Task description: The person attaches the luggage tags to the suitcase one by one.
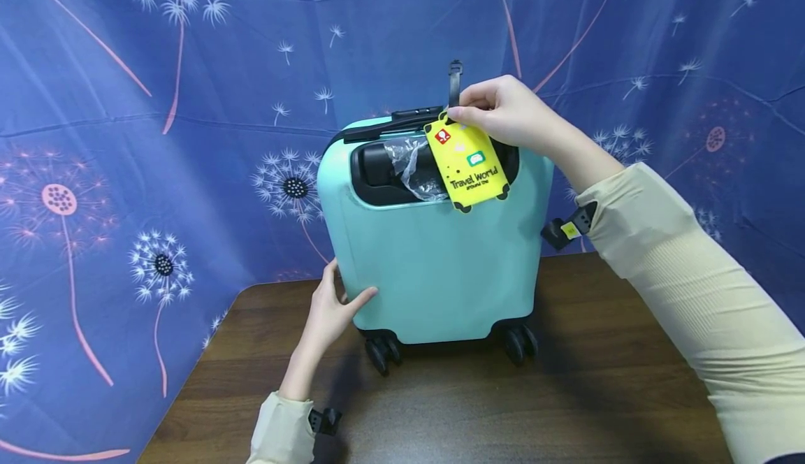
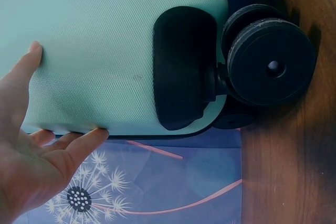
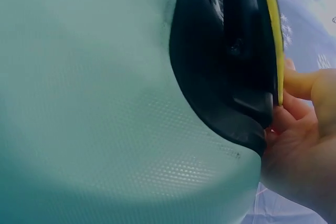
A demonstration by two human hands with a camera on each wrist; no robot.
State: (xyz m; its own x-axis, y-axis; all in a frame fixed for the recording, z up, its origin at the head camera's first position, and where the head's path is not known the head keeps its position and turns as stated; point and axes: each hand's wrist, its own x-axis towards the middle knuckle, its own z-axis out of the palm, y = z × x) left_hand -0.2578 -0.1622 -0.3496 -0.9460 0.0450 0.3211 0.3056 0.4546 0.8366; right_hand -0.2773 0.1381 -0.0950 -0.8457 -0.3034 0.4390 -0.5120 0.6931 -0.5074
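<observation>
The yellow luggage tag [image 1: 470, 167] slants down from the right hand [image 1: 506, 111], which pinches it by its top end before the suitcase [image 1: 446, 261]. That hand reaches in from the right; the left hand [image 1: 330, 310] spreads wide, touching the suitcase's left side. Whether the pinch also takes the black strap [image 1: 455, 88] is hard to tell.

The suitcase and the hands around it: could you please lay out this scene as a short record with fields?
Suitcase: turquoise, standing on its black wheels on the wooden table
Left hand: touches the suitcase low on its left side
Right hand: pinches the yellow tag near the black strap
Tag lettering: "Travel World around the"
Plastic wrap: clear, crumpled, left of the tag
Backdrop: blue, dandelion print
</observation>
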